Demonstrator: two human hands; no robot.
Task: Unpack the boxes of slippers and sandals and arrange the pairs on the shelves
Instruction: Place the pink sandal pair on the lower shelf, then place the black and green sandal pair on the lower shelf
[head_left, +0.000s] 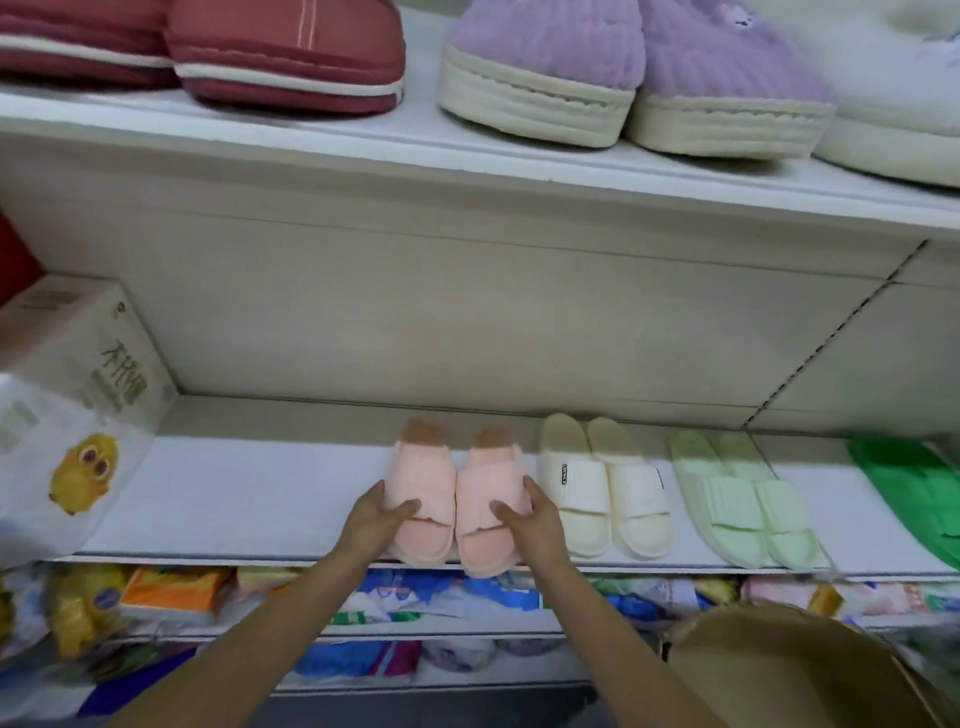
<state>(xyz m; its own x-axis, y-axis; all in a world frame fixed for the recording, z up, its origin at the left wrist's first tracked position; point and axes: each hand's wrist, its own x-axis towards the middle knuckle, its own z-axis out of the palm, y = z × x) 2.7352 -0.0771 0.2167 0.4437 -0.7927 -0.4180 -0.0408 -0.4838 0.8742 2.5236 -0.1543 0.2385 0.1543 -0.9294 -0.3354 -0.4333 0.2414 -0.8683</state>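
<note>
The pink slippers (457, 499) lie side by side on the middle shelf (234, 509), touching each other, with their toes at the front edge and a little over it. The left hand (376, 512) grips the left slipper from its outer side, thumb on top of the strap and fingers curled around the edge. The right hand (535, 514) grips the right slipper in the same way from the other side.

Just beside the pink pair, to the right, there is a cream pair of sandals (602, 493), then a light green pair (743, 504), and then a bright green pair (914, 488) partly cut by the picture edge. At the left end of this shelf stand a white carton (88, 343) with printed letters and a plastic pack (72, 467) with a yellow cartoon figure.

The upper shelf (363, 150) holds dark red slippers (280, 52) and purple fluffy slippers (623, 67) with cream soles.

The lower shelves (467, 629) are filled with colourful soft packs; what is in them I cannot tell. At the bottom right an open cardboard box (789, 670) shows a flap; its inside is not visible.
</note>
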